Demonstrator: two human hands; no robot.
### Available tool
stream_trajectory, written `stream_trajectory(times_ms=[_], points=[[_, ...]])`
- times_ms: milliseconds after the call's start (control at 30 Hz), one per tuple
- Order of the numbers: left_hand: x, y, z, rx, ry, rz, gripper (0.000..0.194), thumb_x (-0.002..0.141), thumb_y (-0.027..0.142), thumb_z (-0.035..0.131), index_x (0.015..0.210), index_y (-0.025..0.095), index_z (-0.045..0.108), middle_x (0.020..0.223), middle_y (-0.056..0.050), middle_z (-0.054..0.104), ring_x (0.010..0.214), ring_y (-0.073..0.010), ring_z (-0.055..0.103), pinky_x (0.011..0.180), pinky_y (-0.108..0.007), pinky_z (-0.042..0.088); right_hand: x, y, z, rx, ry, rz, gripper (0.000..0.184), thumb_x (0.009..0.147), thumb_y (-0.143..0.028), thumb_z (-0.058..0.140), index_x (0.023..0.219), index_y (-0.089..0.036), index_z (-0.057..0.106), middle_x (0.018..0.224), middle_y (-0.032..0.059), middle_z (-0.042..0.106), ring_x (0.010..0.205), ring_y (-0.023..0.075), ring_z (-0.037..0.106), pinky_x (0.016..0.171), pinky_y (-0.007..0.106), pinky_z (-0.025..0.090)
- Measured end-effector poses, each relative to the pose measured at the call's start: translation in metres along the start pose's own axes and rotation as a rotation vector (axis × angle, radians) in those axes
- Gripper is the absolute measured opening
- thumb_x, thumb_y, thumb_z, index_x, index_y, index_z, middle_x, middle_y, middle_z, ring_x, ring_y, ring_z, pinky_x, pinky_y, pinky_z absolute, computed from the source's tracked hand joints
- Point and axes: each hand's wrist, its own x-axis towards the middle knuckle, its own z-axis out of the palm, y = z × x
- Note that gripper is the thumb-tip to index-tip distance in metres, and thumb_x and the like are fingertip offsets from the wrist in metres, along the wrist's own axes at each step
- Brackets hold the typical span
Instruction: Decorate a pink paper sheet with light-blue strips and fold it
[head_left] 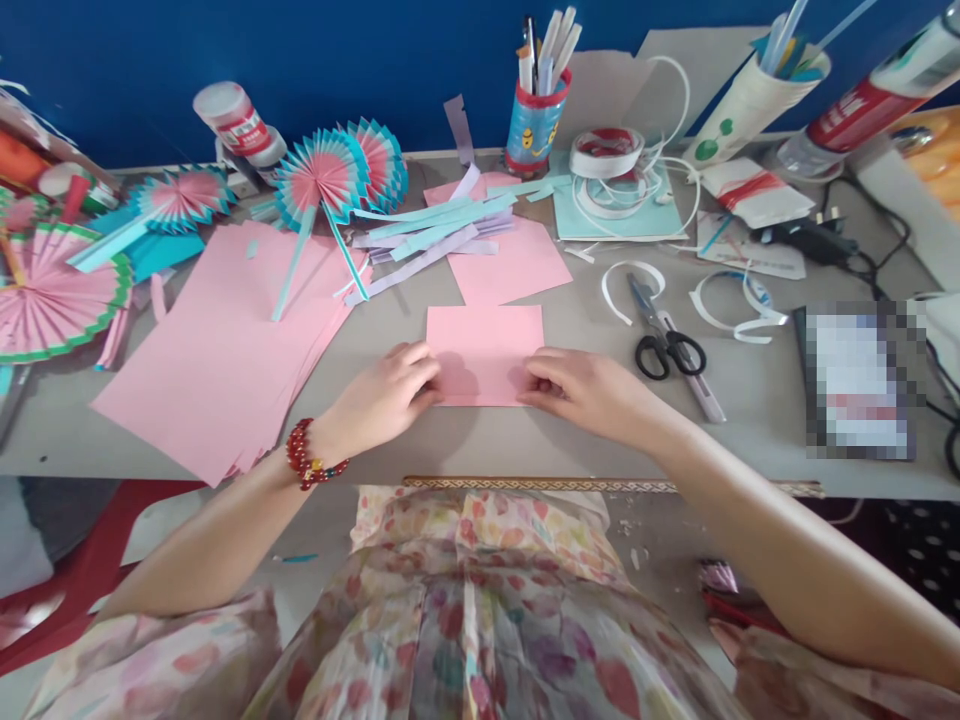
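Note:
A small pink sheet of paper (484,345) lies flat on the grey table (757,400) in front of me. My left hand (386,395) pinches its lower left corner, fingers curled together. My right hand (589,392) pinches the lower right corner the same way. A red bead bracelet (306,458) circles my left wrist.
A stack of pink sheets (225,350) lies to the left, with folded paper fans (330,175) beyond it. Loose blue and lilac strips (435,235) lie behind the sheet. Scissors (664,335) rest to the right, a pen cup (534,115) and tape rolls (606,152) at the back.

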Motion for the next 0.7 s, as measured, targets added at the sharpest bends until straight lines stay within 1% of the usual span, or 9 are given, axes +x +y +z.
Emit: stream_trajectory(times_ms=[100, 233, 367, 467, 567, 700], points=[[-0.001, 0.001, 0.001, -0.013, 0.012, -0.005, 0.015, 0.1, 0.023, 0.047, 0.088, 0.018, 0.054, 0.101, -0.008, 0.055, 0.099, -0.0245, 0.055, 0.084, -0.038, 0.048, -0.006, -0.001, 0.006, -0.05, 0.042, -0.005, 0.012, 0.097, -0.029, 0.054, 0.088, -0.021, 0.059, 0.09, 0.0032, 0.064, 0.08, 0.0179, 0.058, 0.066, 0.027, 0.034], [-0.002, 0.004, 0.001, -0.016, 0.017, -0.009, 0.017, 0.1, 0.022, 0.046, 0.085, 0.018, 0.052, 0.099, -0.007, 0.054, 0.096, -0.0229, 0.054, 0.084, -0.037, 0.048, -0.013, 0.002, 0.015, -0.116, 0.146, -0.036, 0.02, 0.1, -0.034, 0.048, 0.094, -0.019, 0.06, 0.097, 0.0079, 0.065, 0.089, 0.0223, 0.058, 0.074, 0.031, 0.039], [-0.002, 0.004, 0.001, 0.027, 0.012, 0.005, 0.015, 0.099, 0.017, 0.044, 0.087, 0.018, 0.052, 0.1, -0.007, 0.054, 0.096, -0.023, 0.053, 0.084, -0.037, 0.047, -0.016, 0.006, 0.021, -0.139, 0.227, -0.063, 0.021, 0.099, -0.036, 0.049, 0.093, -0.02, 0.061, 0.097, 0.0077, 0.066, 0.087, 0.0228, 0.054, 0.08, 0.035, 0.039], [-0.003, 0.001, 0.003, 0.028, 0.025, 0.014, 0.013, 0.098, 0.016, 0.045, 0.09, 0.019, 0.054, 0.102, -0.007, 0.055, 0.097, -0.0228, 0.053, 0.086, -0.037, 0.047, -0.016, 0.007, 0.024, -0.162, 0.26, -0.074, 0.022, 0.101, -0.034, 0.047, 0.092, -0.021, 0.062, 0.099, 0.0073, 0.067, 0.087, 0.0221, 0.053, 0.08, 0.035, 0.037], [-0.008, -0.004, 0.007, -0.009, 0.045, 0.05, 0.012, 0.098, 0.015, 0.045, 0.095, 0.019, 0.056, 0.106, -0.007, 0.056, 0.099, -0.022, 0.053, 0.087, -0.035, 0.047, -0.017, 0.007, 0.025, -0.195, 0.264, -0.102, 0.023, 0.102, -0.032, 0.045, 0.092, -0.021, 0.063, 0.098, 0.007, 0.068, 0.086, 0.0215, 0.052, 0.077, 0.034, 0.035], [-0.019, -0.01, 0.013, -0.036, 0.081, 0.099, 0.024, 0.098, 0.009, 0.039, 0.106, 0.02, 0.059, 0.113, -0.008, 0.056, 0.102, -0.0211, 0.052, 0.091, -0.035, 0.046, -0.018, 0.007, 0.026, -0.235, 0.267, -0.162, 0.021, 0.1, -0.023, 0.046, 0.095, -0.022, 0.066, 0.098, 0.0061, 0.069, 0.088, 0.0203, 0.054, 0.078, 0.033, 0.035]])
